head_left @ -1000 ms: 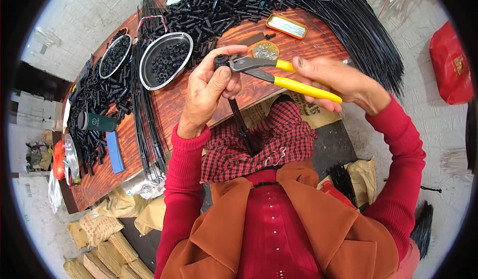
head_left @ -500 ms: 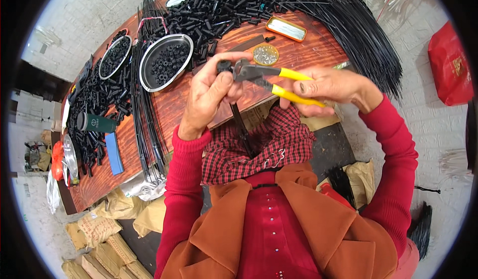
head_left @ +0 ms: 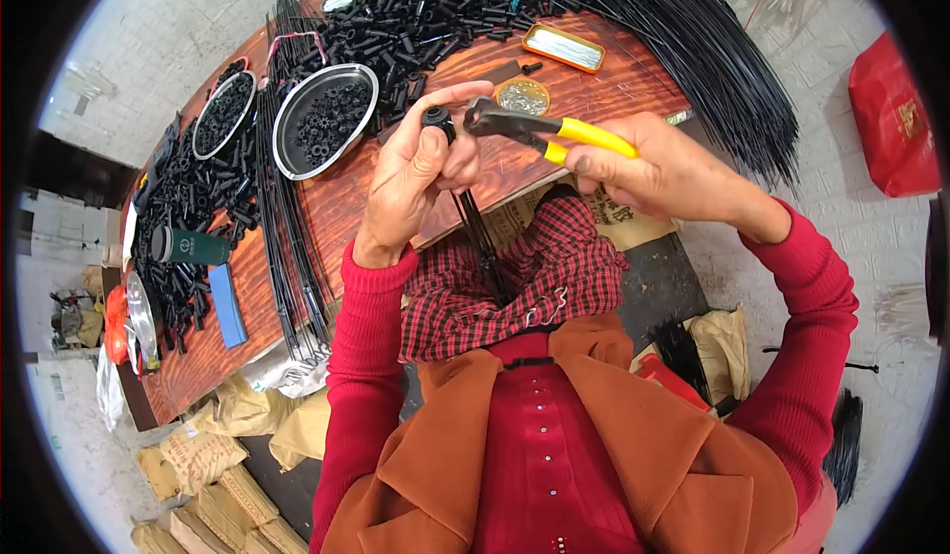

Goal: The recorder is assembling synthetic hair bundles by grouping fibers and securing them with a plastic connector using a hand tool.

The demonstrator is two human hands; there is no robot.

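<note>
My left hand (head_left: pixel 421 173) is closed around a small black round part (head_left: pixel 436 119) mounted on the top of a bundle of thin black rods (head_left: pixel 482 242) that hangs down toward my lap. My right hand (head_left: pixel 658 168) grips yellow-handled pliers (head_left: pixel 554 131), whose dark jaws sit just right of the black part, a small gap between them. Both hands are held above the near edge of a reddish wooden table (head_left: pixel 346 198).
A metal bowl (head_left: pixel 327 119) and a smaller metal bowl (head_left: pixel 224 114) hold black parts. Heaps of black tubes (head_left: pixel 426 10) and long black rods (head_left: pixel 693 40) cover the table. A small orange tin (head_left: pixel 564 47), a round lid (head_left: pixel 522 96), a green flask (head_left: pixel 193 247) and a blue block (head_left: pixel 230 305) lie nearby.
The pliers jaws moved from the black part to just right of it, and my right hand shifted slightly. My left hand keeps its hold on the part and rods.
</note>
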